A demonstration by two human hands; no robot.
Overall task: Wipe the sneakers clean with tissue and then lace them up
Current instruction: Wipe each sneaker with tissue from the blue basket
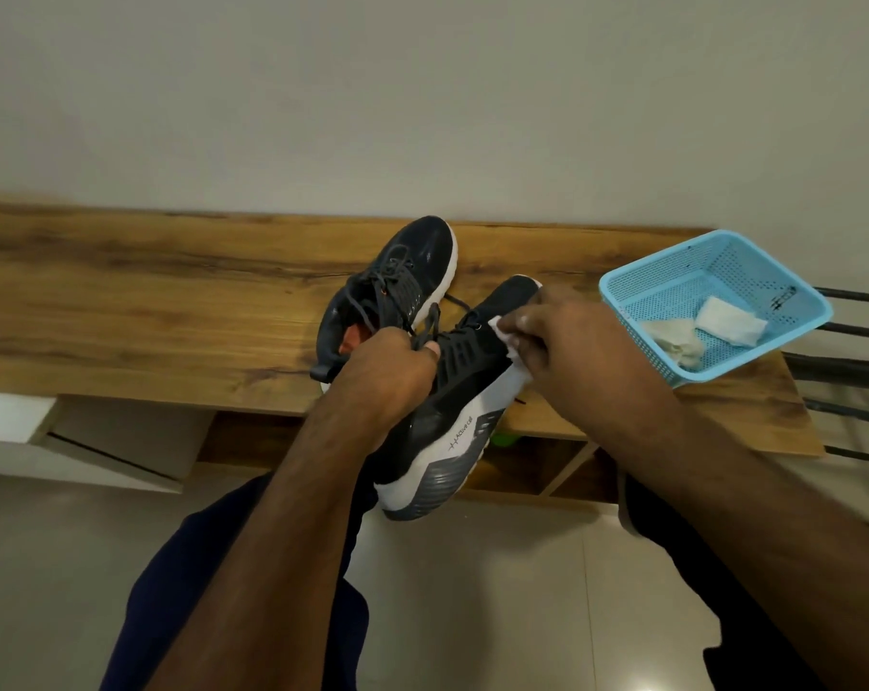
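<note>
**Head view: you wipe one sneaker while its mate waits on the bench**

Head view shows your left hand (390,371) curled around the collar and laces of the raised sneaker (452,416), fingers closed tight on it. You hold that black, white-soled sneaker tilted over the near edge of the bench (148,311), heel toward you and toe pointing away, with its sole turned toward your right.

Your right hand (572,336) has its fingers bent over a white tissue (502,331), pressing it against the upper near the toe. Only small bits of the tissue show past your fingertips, so how it is folded I cannot tell.

The second sneaker (397,286) lies on the bench just behind the raised one, toe toward the wall at the far edge, its dark laces loose across the tongue. It appears to touch the held sneaker's laces, though your left hand covers the spot.

At the right end of the bench sits a light blue basket (627,291), partly overhanging the corner. Inside it lie a crumpled used tissue (677,344) and a folded white tissue (729,321), touching each other.
</note>
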